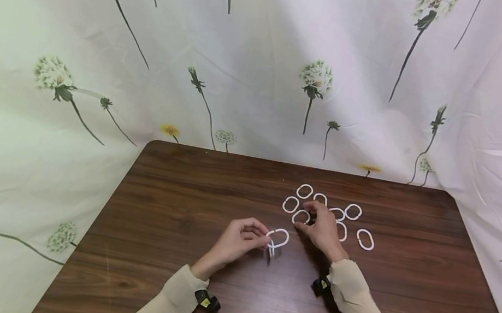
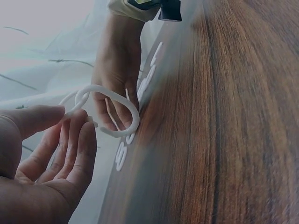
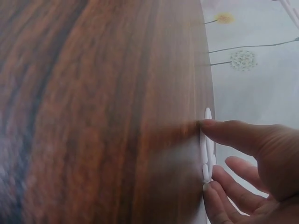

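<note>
My left hand [image 1: 237, 240] pinches joined white plastic chain links [image 1: 285, 234] between thumb and fingertips, above the table. One oval link with a small gap stands out to the right, and another hangs below it in the head view. In the left wrist view, the links [image 2: 133, 109] hook through each other; the fingers hide part of them. My right hand [image 1: 323, 229] reaches down to a loose white link [image 1: 294, 216] lying on the table. Its thumb and a fingertip touch opposite edges of the link, as the right wrist view shows from the side.
Several more loose white links, such as one link [image 1: 365, 240] at the right, lie around my right hand on the brown wooden table [image 1: 155, 251]. Some overlap or touch. A white curtain [image 1: 265, 70] with dandelion prints hangs behind the table's far edge.
</note>
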`<state>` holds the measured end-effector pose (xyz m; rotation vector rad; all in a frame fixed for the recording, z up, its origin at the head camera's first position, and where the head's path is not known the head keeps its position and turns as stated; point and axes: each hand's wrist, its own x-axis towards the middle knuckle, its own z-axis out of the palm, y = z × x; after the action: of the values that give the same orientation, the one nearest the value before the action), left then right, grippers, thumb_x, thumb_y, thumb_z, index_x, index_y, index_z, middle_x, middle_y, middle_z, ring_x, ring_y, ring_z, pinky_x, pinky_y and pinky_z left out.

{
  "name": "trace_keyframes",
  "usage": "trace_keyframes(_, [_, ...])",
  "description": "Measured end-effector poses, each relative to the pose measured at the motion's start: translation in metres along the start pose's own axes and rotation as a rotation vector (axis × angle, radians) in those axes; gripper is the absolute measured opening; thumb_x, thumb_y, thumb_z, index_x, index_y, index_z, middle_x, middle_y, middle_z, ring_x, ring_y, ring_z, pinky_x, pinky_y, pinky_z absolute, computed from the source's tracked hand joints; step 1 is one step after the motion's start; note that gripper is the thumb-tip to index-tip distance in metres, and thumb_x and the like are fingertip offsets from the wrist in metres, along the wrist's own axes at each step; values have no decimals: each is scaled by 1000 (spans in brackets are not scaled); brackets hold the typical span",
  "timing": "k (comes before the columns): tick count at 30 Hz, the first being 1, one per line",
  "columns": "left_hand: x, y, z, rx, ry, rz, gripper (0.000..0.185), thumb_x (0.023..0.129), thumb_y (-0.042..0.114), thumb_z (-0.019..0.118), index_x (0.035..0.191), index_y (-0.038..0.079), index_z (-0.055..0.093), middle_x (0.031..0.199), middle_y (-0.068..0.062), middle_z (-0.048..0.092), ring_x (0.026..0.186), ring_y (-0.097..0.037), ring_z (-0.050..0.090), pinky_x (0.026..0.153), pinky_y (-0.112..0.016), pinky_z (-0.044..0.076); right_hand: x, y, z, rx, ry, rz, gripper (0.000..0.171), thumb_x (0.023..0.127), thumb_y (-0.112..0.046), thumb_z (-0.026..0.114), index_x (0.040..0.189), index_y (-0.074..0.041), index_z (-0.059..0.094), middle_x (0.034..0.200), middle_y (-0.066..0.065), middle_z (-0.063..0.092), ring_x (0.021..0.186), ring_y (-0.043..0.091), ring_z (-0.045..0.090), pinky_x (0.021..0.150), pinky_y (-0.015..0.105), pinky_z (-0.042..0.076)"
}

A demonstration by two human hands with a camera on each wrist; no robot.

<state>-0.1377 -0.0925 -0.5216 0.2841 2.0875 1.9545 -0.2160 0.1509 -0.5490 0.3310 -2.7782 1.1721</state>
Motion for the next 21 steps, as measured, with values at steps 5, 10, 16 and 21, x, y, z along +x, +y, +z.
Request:
trace_keyframes(5, [-1, -1, 1, -5, 0, -6, 30, 89, 6, 71, 110, -13, 61, 102, -32, 68, 93, -49, 67, 84, -59, 57, -1, 1, 0, 27, -2, 23, 53, 68, -14, 89, 115, -5, 65, 111, 13, 70, 102, 30, 67, 92, 45, 53])
trace_keyframes(10, [-2, -1, 1, -7, 0, 2, 31, 88, 5, 71, 109, -14, 61, 101, -32, 68, 93, -51, 67, 83, -58, 57, -1, 1, 0, 49, -11, 34, 57, 68, -14, 90, 118, -3, 66, 111, 14, 70, 101, 31, 67, 91, 46, 54])
trace_keyframes(16, [-2, -2, 0, -7, 6, 2, 31, 88, 7, 72, 108, -14, 61, 100, -32, 68, 92, -51, 67, 83, -59, 57, -3, 0, -1, 23, 1, 24, 53, 66, -18, 91, 113, -4, 71, 102, 15, 70, 91, 29, 66, 81, 41, 54])
trace_keyframes(21, [-2, -4, 0, -1, 15, -4, 28, 88, 5, 72, 107, -12, 62, 99, -31, 68, 91, -47, 68, 82, -57, 58, -3, -1, -1, 11, 0, 17, 39, 67, -19, 91, 101, -9, 75, 89, 10, 69, 78, 22, 61, 69, 29, 47])
